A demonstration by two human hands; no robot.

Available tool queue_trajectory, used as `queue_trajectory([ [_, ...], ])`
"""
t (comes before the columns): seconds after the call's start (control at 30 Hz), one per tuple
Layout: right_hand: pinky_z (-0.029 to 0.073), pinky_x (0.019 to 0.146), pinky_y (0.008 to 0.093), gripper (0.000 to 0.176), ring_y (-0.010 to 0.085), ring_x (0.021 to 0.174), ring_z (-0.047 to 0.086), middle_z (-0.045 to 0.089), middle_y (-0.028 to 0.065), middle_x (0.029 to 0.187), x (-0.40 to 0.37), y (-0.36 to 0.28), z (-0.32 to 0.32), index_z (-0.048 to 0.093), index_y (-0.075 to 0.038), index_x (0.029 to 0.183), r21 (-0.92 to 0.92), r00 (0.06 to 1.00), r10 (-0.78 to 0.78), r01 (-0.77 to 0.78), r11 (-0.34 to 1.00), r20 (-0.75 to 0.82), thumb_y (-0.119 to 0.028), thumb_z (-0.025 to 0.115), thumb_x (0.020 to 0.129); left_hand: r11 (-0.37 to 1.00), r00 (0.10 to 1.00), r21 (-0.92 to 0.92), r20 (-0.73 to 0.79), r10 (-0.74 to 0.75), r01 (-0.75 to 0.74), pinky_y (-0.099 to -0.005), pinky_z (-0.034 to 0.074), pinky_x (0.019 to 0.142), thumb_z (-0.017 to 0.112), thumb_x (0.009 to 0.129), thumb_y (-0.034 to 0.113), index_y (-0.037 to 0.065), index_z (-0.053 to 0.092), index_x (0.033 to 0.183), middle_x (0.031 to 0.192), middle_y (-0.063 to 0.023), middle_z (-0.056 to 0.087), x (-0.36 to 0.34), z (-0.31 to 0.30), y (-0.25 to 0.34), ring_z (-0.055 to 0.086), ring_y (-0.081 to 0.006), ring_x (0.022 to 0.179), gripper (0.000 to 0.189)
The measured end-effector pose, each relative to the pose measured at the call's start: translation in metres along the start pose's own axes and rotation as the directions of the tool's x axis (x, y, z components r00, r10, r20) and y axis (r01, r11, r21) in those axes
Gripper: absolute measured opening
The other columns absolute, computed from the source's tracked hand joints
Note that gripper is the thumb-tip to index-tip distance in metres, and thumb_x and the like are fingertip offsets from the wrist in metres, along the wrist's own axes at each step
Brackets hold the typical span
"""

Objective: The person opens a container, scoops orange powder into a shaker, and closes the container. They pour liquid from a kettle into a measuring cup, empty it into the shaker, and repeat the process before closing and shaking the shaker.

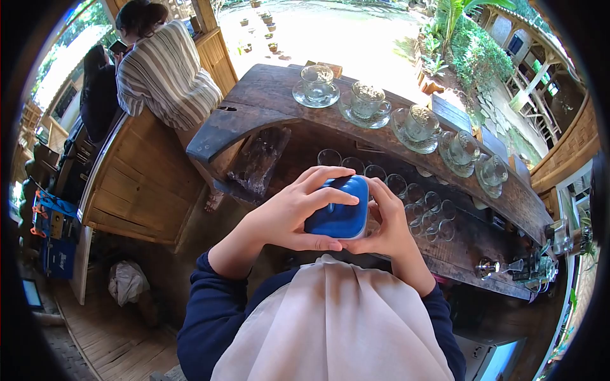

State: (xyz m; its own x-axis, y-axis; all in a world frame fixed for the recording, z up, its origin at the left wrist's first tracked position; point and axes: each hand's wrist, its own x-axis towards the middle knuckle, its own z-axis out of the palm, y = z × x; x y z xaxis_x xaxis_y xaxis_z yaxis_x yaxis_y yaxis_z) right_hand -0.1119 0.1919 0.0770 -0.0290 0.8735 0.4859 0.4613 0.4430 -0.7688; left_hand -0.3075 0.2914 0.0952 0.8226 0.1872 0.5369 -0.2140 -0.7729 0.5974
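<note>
One blue box, gripped between both hands above a pale cloth, left hand wrapped over its top, right hand cupping its side, small glasses just beyond, five cups on a wooden counter.

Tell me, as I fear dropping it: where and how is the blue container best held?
Probably by its two opposite sides, one hand coming in from each. The blue container is a smooth box with rounded corners. Here the left hand wraps fingers over its top with the thumb underneath, and the right hand braces the other side.
</note>
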Motion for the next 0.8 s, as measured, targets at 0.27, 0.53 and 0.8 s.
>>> queue_trajectory([
  [0.27,0.052,0.069,0.0288,0.085,0.0215,0.087,0.064,0.060,0.0122,0.101,0.001,0.000,0.003,0.054,0.002,0.117,0.110,0.997,0.070,-0.073,0.991,0.030,-0.037,0.086,0.049,0.999,0.998,0.016,0.020,-0.052,0.052,-0.0457,0.036,0.099,0.084,0.063,0.035,0.013,0.051,0.123,0.139,-0.0231,0.034,-0.006,-0.003,0.007,0.039,-0.0399,0.124,0.072],
  [0.53,0.050,0.066,0.0236,0.086,0.0157,0.090,0.062,0.054,0.0097,0.112,0.008,0.000,0.012,0.047,0.002,0.127,0.412,0.996,0.093,-0.082,0.907,-0.007,-0.028,0.087,0.057,0.925,0.933,-0.378,-0.323,-0.157,0.024,-0.0418,0.036,0.100,0.085,0.063,0.018,0.013,0.036,0.133,0.134,-0.0187,0.036,-0.031,0.034,-0.017,0.040,-0.0330,0.125,0.085],
  [0.8,0.041,0.055,0.0207,0.083,0.0084,0.066,0.046,0.050,0.0061,0.109,0.032,-0.004,0.003,0.053,-0.002,0.124,0.031,0.997,0.039,-0.041,0.999,0.072,-0.035,0.089,0.056,0.961,0.880,-0.264,-0.435,-0.193,0.081,-0.0425,0.043,0.098,0.079,0.066,0.007,0.012,0.022,0.137,0.132,-0.0190,0.036,-0.059,0.033,-0.031,0.047,-0.0297,0.122,0.090],
])
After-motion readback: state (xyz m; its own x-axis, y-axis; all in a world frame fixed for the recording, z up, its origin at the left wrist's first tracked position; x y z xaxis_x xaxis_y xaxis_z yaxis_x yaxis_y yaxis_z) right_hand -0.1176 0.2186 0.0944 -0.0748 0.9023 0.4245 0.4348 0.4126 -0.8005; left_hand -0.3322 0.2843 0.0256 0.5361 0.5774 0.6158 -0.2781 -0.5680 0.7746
